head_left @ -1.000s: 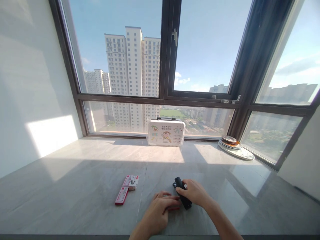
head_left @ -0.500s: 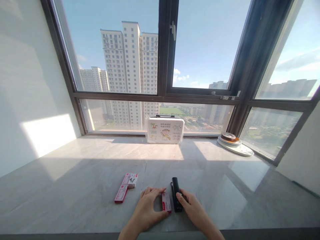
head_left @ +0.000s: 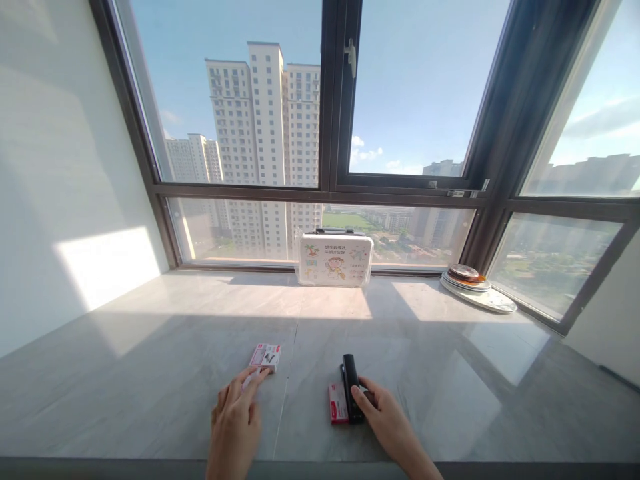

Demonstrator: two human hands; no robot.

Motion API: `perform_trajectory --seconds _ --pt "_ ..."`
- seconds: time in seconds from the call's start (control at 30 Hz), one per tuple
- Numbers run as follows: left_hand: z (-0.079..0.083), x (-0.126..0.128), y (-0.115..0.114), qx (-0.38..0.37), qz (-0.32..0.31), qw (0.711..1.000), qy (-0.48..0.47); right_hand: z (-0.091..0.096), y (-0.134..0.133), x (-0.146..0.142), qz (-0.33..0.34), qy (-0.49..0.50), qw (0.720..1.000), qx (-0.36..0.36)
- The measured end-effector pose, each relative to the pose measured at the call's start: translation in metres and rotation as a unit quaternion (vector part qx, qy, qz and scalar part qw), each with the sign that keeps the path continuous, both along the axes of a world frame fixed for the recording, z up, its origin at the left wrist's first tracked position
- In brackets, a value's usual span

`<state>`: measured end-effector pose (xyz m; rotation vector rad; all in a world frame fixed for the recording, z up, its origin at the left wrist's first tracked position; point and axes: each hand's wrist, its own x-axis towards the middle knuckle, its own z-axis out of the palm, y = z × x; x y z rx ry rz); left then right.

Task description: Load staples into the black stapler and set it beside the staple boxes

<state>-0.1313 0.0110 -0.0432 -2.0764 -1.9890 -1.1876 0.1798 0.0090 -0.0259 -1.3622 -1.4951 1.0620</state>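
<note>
A black stapler (head_left: 349, 387) lies on the grey stone sill (head_left: 150, 373), pointing away from me. My right hand (head_left: 385, 420) rests against its near right side, fingers curled on it. A small red staple box (head_left: 338, 403) lies flat just left of the stapler. My left hand (head_left: 235, 423) lies further left, fingers stretched out over a second red box that it mostly hides. Its fingertips almost reach a white-and-red staple box (head_left: 265, 357).
A white cartoon-printed case (head_left: 335, 260) stands against the window at the back. A stack of plates (head_left: 475, 288) sits at the back right. A white wall closes the left side. The sill's front edge runs just below my hands.
My left hand let go of the red box beside the stapler and moved left onto the other boxes. The right hand stayed on the stapler.
</note>
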Motion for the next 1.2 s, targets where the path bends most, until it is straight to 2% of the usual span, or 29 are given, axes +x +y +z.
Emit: perform_trajectory --seconds 0.03,0.1,0.17,0.23,0.3,0.4,0.5,0.6,0.7,0.83,0.9,0.97,1.03,1.1,1.17,1.2 --pt "-0.007 -0.013 -0.004 -0.002 0.048 0.999 0.016 0.0 0.0 0.0 0.0 -0.002 1.0 -0.001" --pt "-0.016 -0.028 -0.011 -0.009 0.077 0.996 0.041 0.0 0.0 0.0 0.002 -0.003 1.0 -0.001" --pt "-0.019 -0.029 -0.018 -0.026 0.028 0.998 0.05 0.001 0.0 0.0 0.002 -0.003 1.0 0.001" --pt "-0.015 -0.016 -0.022 -0.068 -0.062 0.995 0.037 0.002 -0.001 0.0 0.002 -0.003 1.0 0.002" --pt "-0.005 0.004 -0.024 -0.13 -0.15 0.98 0.005 0.004 -0.002 0.0 0.003 -0.003 1.0 0.002" --pt "0.014 0.038 -0.02 -0.18 -0.232 0.955 -0.036 0.007 -0.004 -0.001 0.003 -0.006 1.0 0.005" --pt "0.031 0.067 -0.009 -0.163 -0.25 0.952 -0.061 0.008 -0.004 -0.001 -0.002 -0.015 1.0 0.007" --pt "0.04 0.089 0.006 -0.147 -0.276 0.946 -0.084 0.007 -0.004 -0.001 -0.003 -0.016 1.0 0.008" --pt "0.039 0.107 0.015 -0.157 -0.321 0.932 -0.066 0.007 -0.003 -0.001 -0.001 -0.01 1.0 0.018" --pt "0.034 0.117 0.014 -0.161 -0.32 0.933 -0.044 0.008 -0.004 -0.002 -0.003 -0.006 1.0 0.022" --pt "0.035 0.112 0.014 -0.151 -0.327 0.932 -0.048 0.007 -0.003 -0.001 -0.005 -0.002 1.0 0.018" --pt "0.037 0.096 0.02 -0.114 -0.313 0.941 -0.062 0.004 -0.003 -0.001 -0.008 0.001 1.0 0.012" --pt "0.038 0.066 0.034 -0.055 -0.25 0.964 -0.075 0.001 -0.002 0.0 -0.013 -0.002 1.0 0.006" --pt "0.033 0.027 0.053 -0.003 -0.152 0.986 -0.068 -0.002 -0.001 0.0 -0.018 -0.004 1.0 0.004" --pt "0.021 -0.014 0.067 -0.018 -0.063 0.998 -0.026 -0.004 -0.001 0.001 -0.022 0.001 1.0 0.002" --pt "0.014 -0.032 0.07 -0.049 -0.045 0.998 0.004 -0.005 0.0 0.0 -0.025 0.006 1.0 0.0"
